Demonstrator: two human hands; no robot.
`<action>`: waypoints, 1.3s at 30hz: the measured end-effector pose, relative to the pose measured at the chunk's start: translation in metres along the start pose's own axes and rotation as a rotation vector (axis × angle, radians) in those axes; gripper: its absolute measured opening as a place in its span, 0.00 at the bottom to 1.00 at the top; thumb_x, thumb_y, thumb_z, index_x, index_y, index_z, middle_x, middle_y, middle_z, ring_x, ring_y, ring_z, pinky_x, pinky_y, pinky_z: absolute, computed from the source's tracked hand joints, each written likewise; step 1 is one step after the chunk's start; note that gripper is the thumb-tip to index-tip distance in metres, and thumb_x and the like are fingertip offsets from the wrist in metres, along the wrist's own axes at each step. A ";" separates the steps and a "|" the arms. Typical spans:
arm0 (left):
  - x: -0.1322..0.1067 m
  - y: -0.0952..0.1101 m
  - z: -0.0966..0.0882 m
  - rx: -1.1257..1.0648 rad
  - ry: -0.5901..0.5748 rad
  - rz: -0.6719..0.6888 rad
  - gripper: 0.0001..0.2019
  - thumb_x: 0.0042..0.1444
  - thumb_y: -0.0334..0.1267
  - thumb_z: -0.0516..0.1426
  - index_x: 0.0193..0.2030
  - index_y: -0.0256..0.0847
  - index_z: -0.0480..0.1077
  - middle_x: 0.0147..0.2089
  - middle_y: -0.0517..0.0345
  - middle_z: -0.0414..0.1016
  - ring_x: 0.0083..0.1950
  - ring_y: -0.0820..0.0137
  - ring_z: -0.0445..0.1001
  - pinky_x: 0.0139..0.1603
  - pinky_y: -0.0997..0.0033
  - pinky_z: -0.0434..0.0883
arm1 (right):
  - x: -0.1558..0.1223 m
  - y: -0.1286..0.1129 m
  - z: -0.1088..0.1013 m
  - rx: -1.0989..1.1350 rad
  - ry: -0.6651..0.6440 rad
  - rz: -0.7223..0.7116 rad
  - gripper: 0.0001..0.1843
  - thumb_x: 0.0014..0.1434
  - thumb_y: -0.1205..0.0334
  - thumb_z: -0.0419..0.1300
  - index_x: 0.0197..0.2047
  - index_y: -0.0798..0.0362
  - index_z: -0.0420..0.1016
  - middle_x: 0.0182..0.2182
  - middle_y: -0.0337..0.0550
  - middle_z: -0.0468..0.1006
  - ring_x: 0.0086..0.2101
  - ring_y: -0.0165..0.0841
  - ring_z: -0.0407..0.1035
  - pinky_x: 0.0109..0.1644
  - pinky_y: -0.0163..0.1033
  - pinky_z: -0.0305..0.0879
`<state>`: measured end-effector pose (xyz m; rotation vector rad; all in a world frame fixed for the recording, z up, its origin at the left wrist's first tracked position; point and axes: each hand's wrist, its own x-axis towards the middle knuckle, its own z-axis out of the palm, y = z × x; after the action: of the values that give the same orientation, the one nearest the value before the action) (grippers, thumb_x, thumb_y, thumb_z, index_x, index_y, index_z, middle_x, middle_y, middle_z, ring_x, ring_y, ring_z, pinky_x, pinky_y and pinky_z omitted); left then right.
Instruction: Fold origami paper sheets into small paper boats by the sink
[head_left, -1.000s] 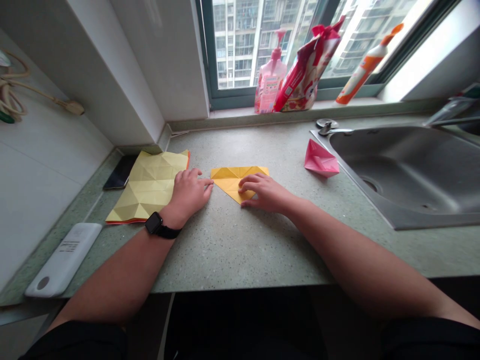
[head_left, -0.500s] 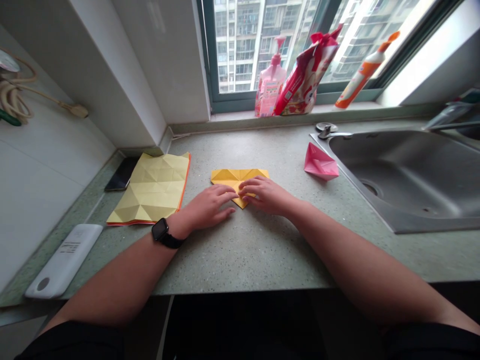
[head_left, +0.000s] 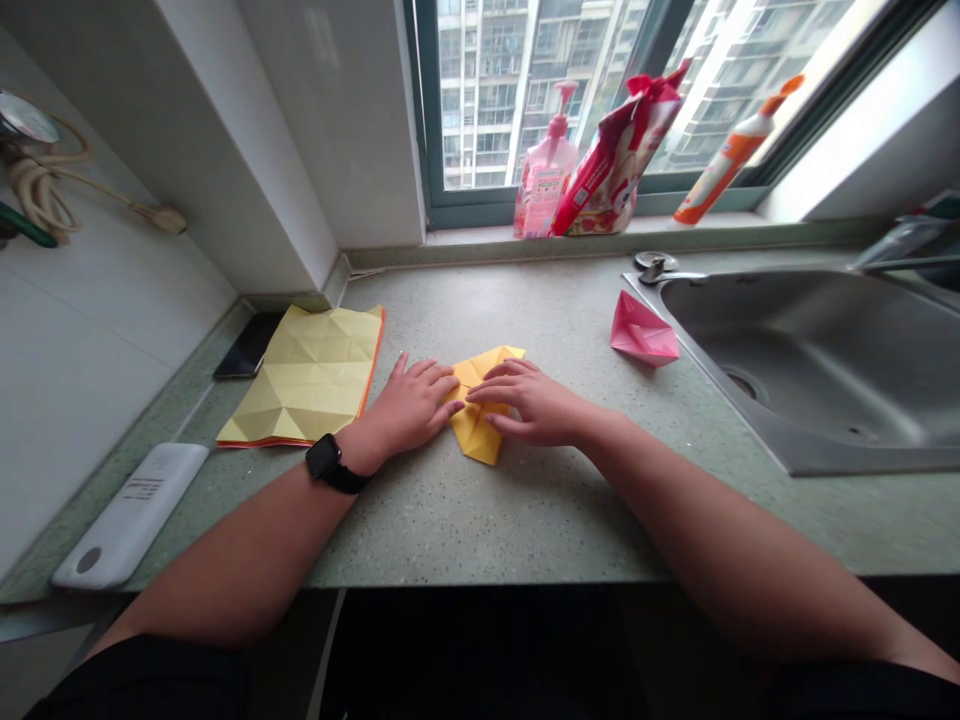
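A folded yellow paper (head_left: pixel 476 438) lies at an angle on the counter between my two hands, with creases and flaps on its upper side. My left hand (head_left: pixel 412 402), with a black watch on the wrist, has the paper's left edge at its thumb and fingertips; one finger sticks up away from it. My right hand (head_left: pixel 536 402) reaches over from the other side, its fingers spread and resting across the paper's middle, thumb apart. Part of the paper is hidden under these fingers.
Left of my hands is a stack of creased paper (head_left: pixel 307 365), pale yellow on top, beside a dark phone (head_left: pixel 244 348) and a white power bank (head_left: pixel 131 515). A pink folded paper (head_left: pixel 643 332) sits near the steel sink (head_left: pixel 787 468). Bottles and a red bag (head_left: pixel 619 160) line the windowsill.
The yellow paper has been turned and now shows a different side and outline, extending nearer to me. My left hand has moved up to its edge; my right hand has shifted slightly.
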<state>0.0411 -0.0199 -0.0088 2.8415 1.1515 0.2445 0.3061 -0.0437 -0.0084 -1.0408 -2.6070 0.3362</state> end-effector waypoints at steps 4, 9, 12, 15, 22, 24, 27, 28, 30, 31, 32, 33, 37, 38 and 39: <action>0.000 -0.004 0.004 0.014 0.044 -0.023 0.19 0.77 0.46 0.52 0.65 0.44 0.77 0.74 0.42 0.71 0.75 0.48 0.66 0.80 0.30 0.57 | 0.001 -0.003 0.003 0.058 -0.042 -0.046 0.29 0.64 0.67 0.61 0.66 0.41 0.82 0.63 0.42 0.84 0.66 0.48 0.70 0.79 0.70 0.48; 0.002 -0.003 0.002 -0.045 0.153 0.039 0.18 0.72 0.36 0.55 0.64 0.41 0.77 0.63 0.42 0.77 0.64 0.51 0.74 0.67 0.45 0.72 | 0.001 0.001 0.007 0.082 -0.034 -0.039 0.36 0.57 0.73 0.61 0.67 0.45 0.80 0.63 0.47 0.83 0.64 0.46 0.73 0.74 0.60 0.65; 0.001 0.002 -0.004 -0.116 0.193 0.084 0.16 0.73 0.39 0.56 0.62 0.43 0.76 0.58 0.47 0.80 0.58 0.55 0.77 0.62 0.52 0.74 | 0.001 0.004 0.008 0.052 -0.012 -0.008 0.36 0.57 0.73 0.62 0.68 0.44 0.79 0.63 0.48 0.84 0.63 0.46 0.75 0.71 0.57 0.68; -0.001 0.004 -0.008 -0.130 0.151 0.115 0.17 0.70 0.51 0.63 0.55 0.42 0.76 0.55 0.47 0.80 0.56 0.54 0.77 0.58 0.53 0.74 | 0.002 0.005 0.008 0.024 0.003 0.016 0.33 0.59 0.72 0.63 0.67 0.45 0.79 0.62 0.48 0.84 0.61 0.45 0.77 0.68 0.56 0.70; 0.000 -0.001 -0.006 -0.099 0.086 0.118 0.10 0.68 0.44 0.63 0.50 0.42 0.75 0.51 0.48 0.82 0.52 0.56 0.79 0.56 0.55 0.75 | 0.003 0.002 0.005 -0.020 0.035 0.096 0.22 0.61 0.71 0.65 0.57 0.47 0.83 0.56 0.48 0.85 0.53 0.43 0.79 0.58 0.49 0.76; 0.000 -0.001 -0.007 -0.102 0.083 0.133 0.09 0.68 0.42 0.62 0.50 0.41 0.77 0.53 0.48 0.82 0.53 0.56 0.79 0.57 0.55 0.75 | 0.003 0.003 0.004 -0.019 0.044 0.087 0.19 0.62 0.70 0.65 0.54 0.47 0.85 0.54 0.48 0.84 0.52 0.42 0.78 0.59 0.48 0.75; 0.001 -0.001 -0.007 -0.106 0.088 0.149 0.08 0.69 0.41 0.62 0.50 0.41 0.79 0.54 0.47 0.81 0.55 0.56 0.78 0.59 0.54 0.75 | 0.002 0.005 0.005 -0.023 0.059 0.078 0.15 0.64 0.70 0.66 0.50 0.45 0.87 0.51 0.46 0.85 0.51 0.41 0.78 0.60 0.48 0.75; 0.001 -0.001 -0.007 -0.101 0.096 0.146 0.08 0.68 0.41 0.62 0.49 0.41 0.80 0.55 0.47 0.81 0.56 0.55 0.78 0.59 0.53 0.75 | 0.002 0.006 0.005 -0.029 0.061 0.079 0.15 0.64 0.70 0.66 0.50 0.44 0.87 0.50 0.45 0.85 0.51 0.40 0.78 0.59 0.48 0.75; 0.001 -0.002 -0.007 -0.081 0.116 0.125 0.08 0.67 0.40 0.62 0.48 0.41 0.81 0.55 0.47 0.80 0.56 0.54 0.77 0.59 0.52 0.75 | 0.002 0.006 0.005 -0.045 0.059 0.087 0.15 0.65 0.70 0.65 0.49 0.44 0.88 0.49 0.46 0.85 0.49 0.41 0.78 0.58 0.48 0.76; 0.001 -0.002 -0.007 -0.071 0.122 0.110 0.08 0.67 0.39 0.62 0.48 0.41 0.82 0.54 0.47 0.80 0.55 0.54 0.77 0.59 0.52 0.75 | 0.002 0.007 0.005 -0.053 0.055 0.091 0.15 0.65 0.70 0.65 0.49 0.44 0.88 0.49 0.46 0.85 0.49 0.41 0.78 0.57 0.48 0.76; 0.001 -0.003 -0.007 -0.065 0.124 0.097 0.08 0.66 0.37 0.61 0.48 0.41 0.82 0.52 0.47 0.80 0.54 0.55 0.78 0.58 0.52 0.75 | 0.002 0.007 0.004 -0.058 0.049 0.095 0.15 0.65 0.69 0.65 0.49 0.44 0.88 0.49 0.47 0.85 0.49 0.41 0.78 0.56 0.48 0.76; 0.001 -0.003 -0.007 -0.064 0.122 0.087 0.09 0.66 0.36 0.60 0.48 0.42 0.83 0.51 0.48 0.81 0.52 0.56 0.78 0.57 0.53 0.76 | 0.001 0.007 0.004 -0.061 0.046 0.102 0.14 0.66 0.69 0.65 0.49 0.45 0.88 0.49 0.47 0.85 0.48 0.41 0.78 0.55 0.48 0.76; 0.001 -0.005 -0.007 -0.068 0.118 0.063 0.10 0.68 0.34 0.58 0.48 0.43 0.83 0.47 0.50 0.82 0.48 0.59 0.79 0.54 0.56 0.76 | 0.000 0.008 0.002 -0.065 0.054 0.154 0.16 0.68 0.67 0.64 0.54 0.44 0.87 0.49 0.47 0.86 0.47 0.42 0.80 0.51 0.46 0.76; 0.001 -0.005 -0.007 -0.067 0.124 0.055 0.11 0.68 0.34 0.58 0.49 0.43 0.82 0.47 0.50 0.82 0.48 0.59 0.79 0.55 0.56 0.76 | -0.001 0.009 0.002 -0.072 0.057 0.168 0.17 0.68 0.66 0.64 0.56 0.44 0.86 0.50 0.47 0.86 0.47 0.42 0.80 0.50 0.45 0.76; 0.001 -0.005 -0.006 -0.068 0.133 0.046 0.11 0.69 0.35 0.58 0.50 0.42 0.82 0.47 0.50 0.83 0.48 0.59 0.80 0.55 0.56 0.76 | -0.001 0.009 0.001 -0.080 0.059 0.178 0.18 0.68 0.66 0.64 0.57 0.43 0.86 0.49 0.47 0.87 0.47 0.42 0.80 0.50 0.45 0.76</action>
<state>0.0375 -0.0158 -0.0030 2.8313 1.0787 0.4721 0.3121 -0.0379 -0.0131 -1.2945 -2.4994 0.2395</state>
